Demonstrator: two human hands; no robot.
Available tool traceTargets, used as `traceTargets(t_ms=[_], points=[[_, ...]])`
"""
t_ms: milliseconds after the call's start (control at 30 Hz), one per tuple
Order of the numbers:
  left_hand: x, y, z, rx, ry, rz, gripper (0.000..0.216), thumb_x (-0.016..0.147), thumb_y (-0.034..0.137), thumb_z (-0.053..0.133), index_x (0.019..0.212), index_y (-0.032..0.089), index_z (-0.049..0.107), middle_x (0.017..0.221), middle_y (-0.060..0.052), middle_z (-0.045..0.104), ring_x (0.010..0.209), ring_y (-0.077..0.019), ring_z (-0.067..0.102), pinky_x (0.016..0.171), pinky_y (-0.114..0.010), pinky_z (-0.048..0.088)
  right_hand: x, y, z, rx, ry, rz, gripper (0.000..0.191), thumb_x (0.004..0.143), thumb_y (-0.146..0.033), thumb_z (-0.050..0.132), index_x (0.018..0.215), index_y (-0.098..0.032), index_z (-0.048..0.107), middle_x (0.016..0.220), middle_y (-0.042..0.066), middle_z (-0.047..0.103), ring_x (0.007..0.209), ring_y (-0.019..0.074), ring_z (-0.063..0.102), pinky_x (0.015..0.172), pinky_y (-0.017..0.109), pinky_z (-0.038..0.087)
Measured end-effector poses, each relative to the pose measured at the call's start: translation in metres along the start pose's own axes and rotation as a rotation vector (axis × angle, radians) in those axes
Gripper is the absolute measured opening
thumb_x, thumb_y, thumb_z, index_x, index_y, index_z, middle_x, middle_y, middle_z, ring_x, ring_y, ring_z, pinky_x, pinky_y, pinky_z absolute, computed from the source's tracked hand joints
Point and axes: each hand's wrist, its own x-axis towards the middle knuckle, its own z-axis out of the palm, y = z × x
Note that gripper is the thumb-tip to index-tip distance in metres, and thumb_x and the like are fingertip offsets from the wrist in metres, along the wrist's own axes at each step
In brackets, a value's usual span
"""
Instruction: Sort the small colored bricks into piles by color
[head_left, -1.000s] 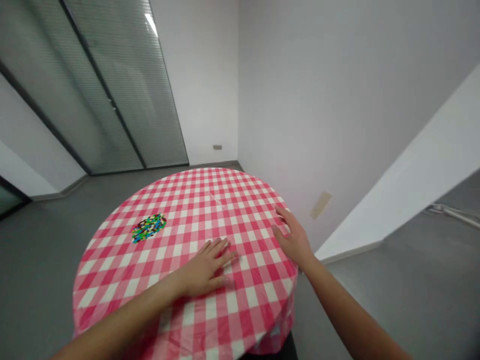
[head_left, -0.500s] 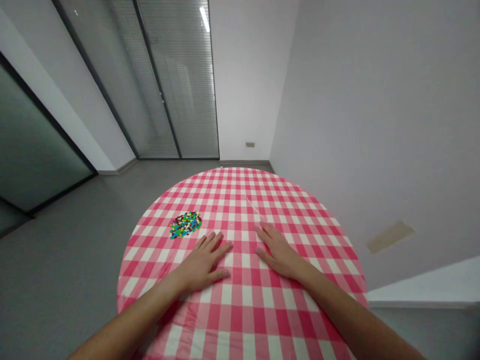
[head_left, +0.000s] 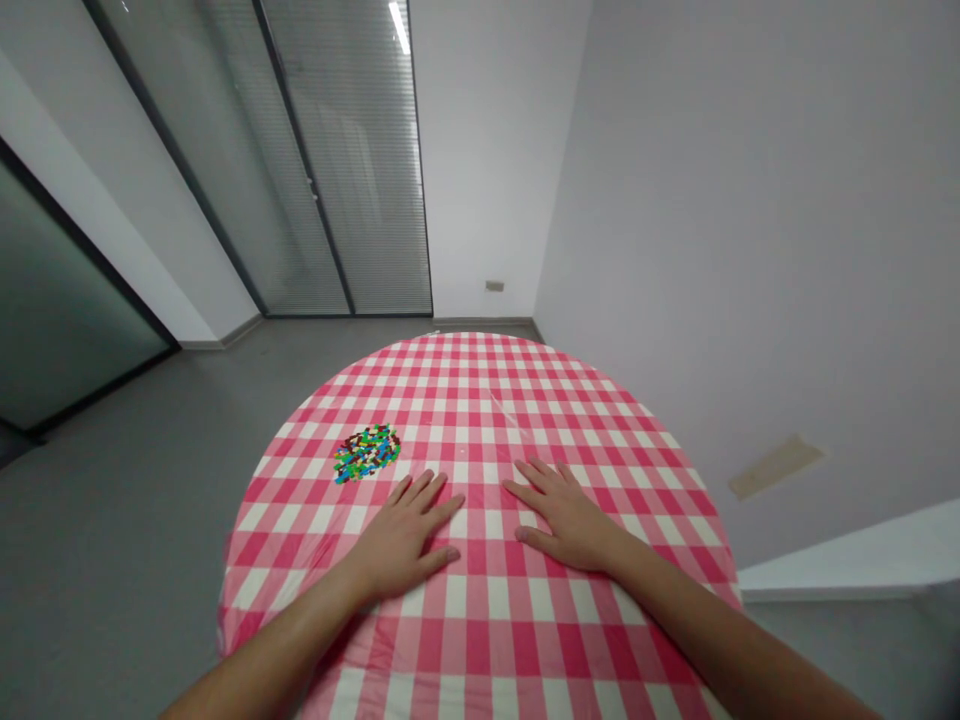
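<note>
Both my hands lie flat, palms down, on a round table covered with a red and white checked cloth (head_left: 480,400). My left hand (head_left: 405,535) rests near the table's middle with its fingers stretched out and holds nothing. My right hand (head_left: 559,510) lies a short way to its right, fingers also spread and empty. A small heap of many tiny coloured pieces (head_left: 366,452) sits on the cloth just beyond and left of my left hand, apart from it.
Grey floor surrounds the table. Glass partitions with blinds (head_left: 330,170) stand at the back left. A white wall (head_left: 750,250) runs close along the table's right side, with a wall socket (head_left: 494,286) low at the far end.
The view has swung so the table now sits centred. My right hand came in from the table's right edge and settled flat beside the left hand, which stayed flat.
</note>
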Motion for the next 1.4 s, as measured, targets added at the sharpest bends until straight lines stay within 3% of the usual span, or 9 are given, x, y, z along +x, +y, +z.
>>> traceTargets(t_ms=[167,467,1400], points=[[0.0010,-0.0005,0.0013,0.002,0.015,0.002,0.068,0.096,0.066,0.044,0.155,0.037,0.029,0.165,-0.008,0.019,0.151,-0.0335,0.017,0.121,-0.056,0.017,-0.0042,-0.0016,0.0007,-0.007,0.012,0.039,0.072,0.090,-0.072,0.047,0.152,-0.035,0.040,0.164,0.008,0.025,0.151,0.0384,0.017,0.118,0.066,0.006],[0.0022,0.0013,0.0053,0.041,0.051,-0.039,0.072,0.094,0.069,0.043,0.156,0.036,0.029,0.165,-0.010,0.021,0.152,-0.0357,0.015,0.120,-0.058,0.017,-0.0050,-0.0038,-0.0033,-0.008,-0.022,0.035,0.070,0.092,-0.071,0.043,0.153,-0.035,0.039,0.165,0.008,0.023,0.151,0.0377,0.017,0.118,0.063,0.014],[0.0016,0.0032,0.0062,0.117,0.043,-0.022,0.069,0.096,0.070,0.035,0.157,0.037,0.026,0.164,-0.011,0.021,0.151,-0.0367,0.015,0.118,-0.061,0.021,-0.0007,-0.0097,-0.0076,-0.083,-0.136,0.047,0.078,0.092,-0.077,0.029,0.158,-0.035,0.025,0.167,0.009,0.011,0.153,0.0370,0.006,0.119,0.061,0.004]])
